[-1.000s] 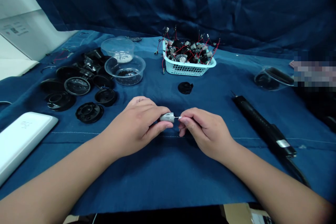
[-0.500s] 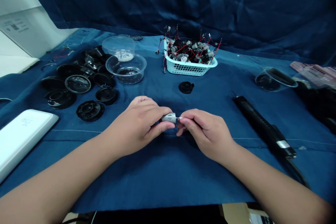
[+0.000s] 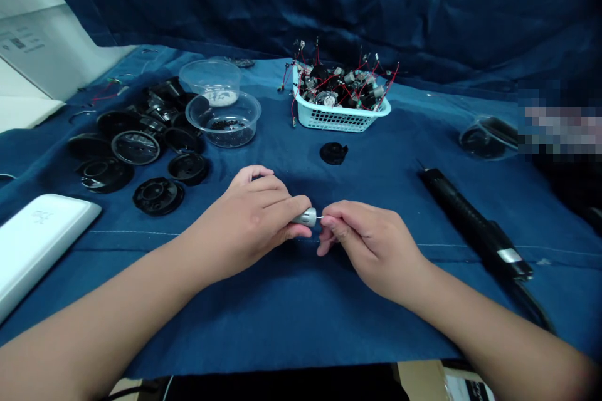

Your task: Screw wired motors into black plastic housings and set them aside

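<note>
My left hand is closed round a small silver electric motor, held on its side above the cloth, with the end of its can showing past thumb and forefinger. A thin metal shaft points from that end toward my right hand. There the thumb and forefinger are pinched at the shaft's tip; what sits between the fingertips is mostly hidden. A black round plastic part lies on the cloth just beyond my hands.
A light blue basket full of motors with red wires stands behind. Black plastic housings and two clear tubs are at left, near a white device. On the right lies a black electric screwdriver.
My left fingers now cover more of the motor, and the pale tip seen at the right fingertips is now hidden. Both hands stay close together, slightly lower in view.
</note>
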Demonstrator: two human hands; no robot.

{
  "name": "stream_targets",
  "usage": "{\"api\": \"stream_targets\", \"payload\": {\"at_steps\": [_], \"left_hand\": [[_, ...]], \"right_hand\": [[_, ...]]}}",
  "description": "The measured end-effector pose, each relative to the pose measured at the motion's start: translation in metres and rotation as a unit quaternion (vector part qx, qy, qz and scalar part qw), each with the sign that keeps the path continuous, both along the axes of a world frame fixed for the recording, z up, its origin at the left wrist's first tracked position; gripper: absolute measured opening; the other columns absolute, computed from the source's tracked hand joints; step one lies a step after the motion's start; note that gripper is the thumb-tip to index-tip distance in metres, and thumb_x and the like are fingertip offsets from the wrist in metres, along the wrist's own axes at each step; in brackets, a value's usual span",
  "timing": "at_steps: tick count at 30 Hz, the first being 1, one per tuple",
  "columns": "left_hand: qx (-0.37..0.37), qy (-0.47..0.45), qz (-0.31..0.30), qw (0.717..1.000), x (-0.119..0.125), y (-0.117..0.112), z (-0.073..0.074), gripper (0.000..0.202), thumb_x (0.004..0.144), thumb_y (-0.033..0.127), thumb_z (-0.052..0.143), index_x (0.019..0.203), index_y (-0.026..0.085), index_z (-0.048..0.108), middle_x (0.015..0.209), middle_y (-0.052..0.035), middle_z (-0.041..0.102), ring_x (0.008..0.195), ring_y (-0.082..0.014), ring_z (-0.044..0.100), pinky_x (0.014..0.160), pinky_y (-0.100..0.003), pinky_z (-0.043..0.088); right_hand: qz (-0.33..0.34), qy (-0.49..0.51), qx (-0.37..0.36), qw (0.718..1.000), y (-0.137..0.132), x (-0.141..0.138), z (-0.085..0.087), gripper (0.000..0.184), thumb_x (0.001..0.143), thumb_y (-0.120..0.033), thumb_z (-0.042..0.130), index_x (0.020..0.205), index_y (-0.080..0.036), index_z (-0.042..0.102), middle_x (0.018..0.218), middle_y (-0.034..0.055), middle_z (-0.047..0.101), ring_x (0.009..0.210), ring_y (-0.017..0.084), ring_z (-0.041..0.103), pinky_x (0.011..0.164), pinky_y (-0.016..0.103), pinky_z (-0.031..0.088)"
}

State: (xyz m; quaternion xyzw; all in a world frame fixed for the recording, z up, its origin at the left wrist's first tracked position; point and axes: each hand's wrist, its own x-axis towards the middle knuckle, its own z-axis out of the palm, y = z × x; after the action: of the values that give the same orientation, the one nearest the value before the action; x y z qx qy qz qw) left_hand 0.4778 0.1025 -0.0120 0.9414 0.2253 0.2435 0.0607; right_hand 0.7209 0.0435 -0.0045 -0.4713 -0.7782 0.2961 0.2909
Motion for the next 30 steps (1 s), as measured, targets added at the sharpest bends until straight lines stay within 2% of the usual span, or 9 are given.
{"api": "stream_targets", "payload": {"at_steps": [3, 5, 11, 14, 16, 19, 22, 26, 30], "left_hand": [[0.053, 0.018, 0.005, 0.998, 0.000, -0.002, 0.001, 0.022, 0.109, 0.036, 0.054, 0.122, 0.021, 0.063, 0.096, -0.0019, 0.075, 0.097, -0.0174, 0.065, 0.115, -0.048, 0.035], [0.090, 0.023, 0.004, 0.996, 0.000, -0.004, 0.002, 0.020, 0.108, 0.035, 0.056, 0.120, 0.021, 0.063, 0.094, -0.0016, 0.075, 0.098, -0.0183, 0.066, 0.115, -0.049, 0.036], [0.143, 0.033, -0.004, 0.989, 0.001, -0.007, 0.008, 0.017, 0.108, 0.027, 0.056, 0.124, 0.024, 0.062, 0.093, 0.0010, 0.076, 0.101, -0.0176, 0.069, 0.117, -0.049, 0.037], [0.142, 0.033, -0.003, 0.989, 0.002, -0.005, 0.006, 0.018, 0.108, 0.029, 0.056, 0.124, 0.024, 0.062, 0.093, 0.0014, 0.076, 0.102, -0.0174, 0.069, 0.117, -0.050, 0.036], [0.136, 0.026, 0.004, 0.990, 0.002, -0.003, 0.003, 0.019, 0.109, 0.032, 0.055, 0.123, 0.022, 0.063, 0.094, 0.0008, 0.076, 0.100, -0.0179, 0.068, 0.117, -0.050, 0.035], [0.101, 0.020, 0.018, 0.995, 0.002, 0.002, -0.002, 0.023, 0.110, 0.038, 0.053, 0.122, 0.021, 0.064, 0.100, -0.0015, 0.078, 0.100, -0.0190, 0.067, 0.115, -0.050, 0.034], [0.066, 0.017, 0.028, 0.997, 0.000, 0.004, -0.004, 0.026, 0.109, 0.039, 0.053, 0.123, 0.020, 0.066, 0.104, -0.0027, 0.078, 0.100, -0.0192, 0.067, 0.113, -0.048, 0.033], [0.052, 0.011, 0.037, 0.998, -0.001, 0.004, -0.003, 0.029, 0.109, 0.041, 0.053, 0.123, 0.019, 0.066, 0.103, -0.0022, 0.078, 0.099, -0.0193, 0.067, 0.111, -0.046, 0.033], [0.035, 0.008, 0.038, 0.999, -0.001, 0.003, -0.003, 0.029, 0.109, 0.043, 0.054, 0.123, 0.021, 0.066, 0.105, -0.0009, 0.077, 0.099, -0.0179, 0.066, 0.111, -0.044, 0.033]], "right_hand": [[-0.024, 0.049, -0.096, 0.994, -0.003, -0.002, 0.002, 0.030, 0.112, -0.035, 0.048, 0.091, -0.023, 0.066, 0.081, -0.0015, 0.074, 0.075, 0.014, 0.074, 0.077, 0.029, 0.055], [-0.038, 0.105, -0.182, 0.977, -0.003, -0.005, 0.003, 0.032, 0.110, -0.038, 0.050, 0.088, -0.021, 0.066, 0.082, -0.0001, 0.073, 0.071, 0.014, 0.076, 0.073, 0.029, 0.058], [-0.061, 0.262, -0.411, 0.871, -0.001, -0.007, 0.005, 0.032, 0.103, -0.045, 0.063, 0.084, -0.018, 0.063, 0.076, 0.0000, 0.070, 0.066, 0.016, 0.078, 0.066, 0.026, 0.062], [-0.052, 0.305, -0.469, 0.827, 0.002, -0.004, 0.005, 0.032, 0.100, -0.046, 0.068, 0.086, -0.017, 0.062, 0.076, -0.0003, 0.070, 0.065, 0.017, 0.078, 0.066, 0.027, 0.064], [-0.046, 0.321, -0.479, 0.816, 0.005, -0.002, 0.004, 0.032, 0.099, -0.046, 0.069, 0.088, -0.017, 0.061, 0.074, -0.0012, 0.069, 0.063, 0.016, 0.076, 0.066, 0.030, 0.065], [-0.033, 0.313, -0.445, 0.839, 0.010, -0.002, 0.000, 0.034, 0.101, -0.050, 0.066, 0.090, -0.018, 0.060, 0.072, -0.0026, 0.066, 0.061, 0.015, 0.073, 0.065, 0.031, 0.064], [-0.029, 0.250, -0.355, 0.900, 0.012, -0.001, -0.002, 0.035, 0.104, -0.052, 0.059, 0.093, -0.019, 0.061, 0.076, -0.0015, 0.067, 0.065, 0.014, 0.072, 0.066, 0.028, 0.061], [0.002, 0.066, -0.174, 0.983, 0.011, 0.002, -0.002, 0.022, 0.107, -0.042, 0.059, 0.103, -0.022, 0.065, 0.082, -0.0010, 0.070, 0.075, 0.013, 0.070, 0.073, 0.027, 0.055], [0.024, -0.066, 0.020, 0.997, 0.013, 0.006, -0.003, 0.016, 0.109, -0.032, 0.055, 0.111, -0.022, 0.066, 0.093, 0.0010, 0.072, 0.086, 0.014, 0.068, 0.080, 0.028, 0.051]]}}
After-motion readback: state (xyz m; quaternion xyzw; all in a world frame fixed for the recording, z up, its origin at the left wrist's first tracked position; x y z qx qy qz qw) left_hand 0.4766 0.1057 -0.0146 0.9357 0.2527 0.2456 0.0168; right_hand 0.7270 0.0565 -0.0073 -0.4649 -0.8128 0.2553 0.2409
